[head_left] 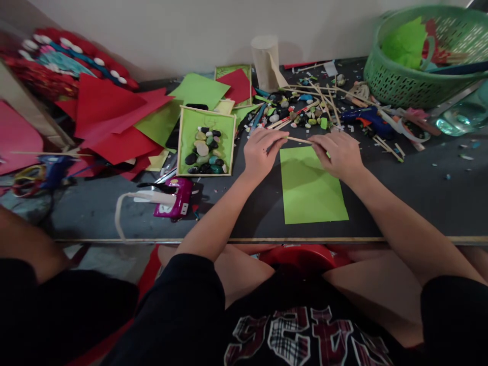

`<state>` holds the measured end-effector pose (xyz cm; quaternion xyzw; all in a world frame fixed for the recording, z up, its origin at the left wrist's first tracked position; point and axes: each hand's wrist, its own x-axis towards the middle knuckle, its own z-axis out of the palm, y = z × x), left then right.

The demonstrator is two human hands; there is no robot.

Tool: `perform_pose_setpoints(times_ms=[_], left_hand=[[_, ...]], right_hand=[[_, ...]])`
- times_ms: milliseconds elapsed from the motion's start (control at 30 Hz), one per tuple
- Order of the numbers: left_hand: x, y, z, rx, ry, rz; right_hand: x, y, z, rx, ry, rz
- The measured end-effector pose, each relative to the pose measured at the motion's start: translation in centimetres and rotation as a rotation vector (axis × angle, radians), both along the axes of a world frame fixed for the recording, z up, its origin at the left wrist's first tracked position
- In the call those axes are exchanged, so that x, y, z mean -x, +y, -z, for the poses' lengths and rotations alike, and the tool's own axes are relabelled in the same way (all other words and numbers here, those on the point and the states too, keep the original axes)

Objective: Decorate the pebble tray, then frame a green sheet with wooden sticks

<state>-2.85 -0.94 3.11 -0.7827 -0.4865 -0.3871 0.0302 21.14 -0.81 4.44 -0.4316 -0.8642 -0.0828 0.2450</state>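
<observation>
- Dark grey tabletop [419, 183] with a pale front edge fills the middle of the view, backed by a plain light wall; your lap and black printed shirt lie nearest, below that edge.
- Green paper sheet [310, 188]: flat on the table directly in front of you, its near edge close to the table's front edge, its far edge under your hands.
- Your left hand [261, 152]: rests at the sheet's far left corner, fingers curled and pinching the left part of a thin wooden stick [299, 140].
- Your right hand [339, 152]: rests on the sheet's far right part, fingers closed on the stick's right end; the stick runs nearly level between both hands, just above the sheet's far edge.
- Pink glue gun [173, 199]: lies left of your left arm, near the front edge, with a white cord looping from it.
- Green tray [186, 132]: beyond the glue gun, holding dark and pale pebbles [206, 152].
- Red paper sheets [110, 122]: piled to the far left, overlapping green ones.
- Loose sticks and scraps [308, 109]: scattered just beyond your hands, beside a blue glue gun [368, 119].
- Paper roll [267, 61]: upright against the wall.
- Green basket [419, 56]: far right corner.
</observation>
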Motion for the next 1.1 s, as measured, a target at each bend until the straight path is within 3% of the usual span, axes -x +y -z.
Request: perform_pose_setpoints(times_ms=[133, 500, 600, 733, 967, 1100], left_hand=[[0.1, 0.1, 0.2, -0.026, 0.035, 0.000], [-0.2, 0.1, 0.9, -0.072, 0.046, 0.009], [-1.0, -0.6, 0.8, -0.004, -0.103, -0.019], [-2.0, -1.1, 1.2, 0.193, -0.322, -0.089], [-2.9, -0.7, 1.6, 0.453, -0.975, 0.157], [-3.1, -0.5, 1.3, 0.549, -1.144, 0.186]], right_hand=[[0.2, -0.2, 0.3, 0.060, -0.111, 0.042], [1.5, -1.2, -0.8, 0.093, -0.072, -0.021], [1.8, -1.7, -0.7, 0.146, -0.062, 0.011], [2.0, -2.0, -0.5, 0.081, -0.060, 0.042], [2.1, -2.2, -0.6, -0.061, -0.096, 0.072], [2.0, -2.3, -0.8, -0.095, -0.128, 0.075]])
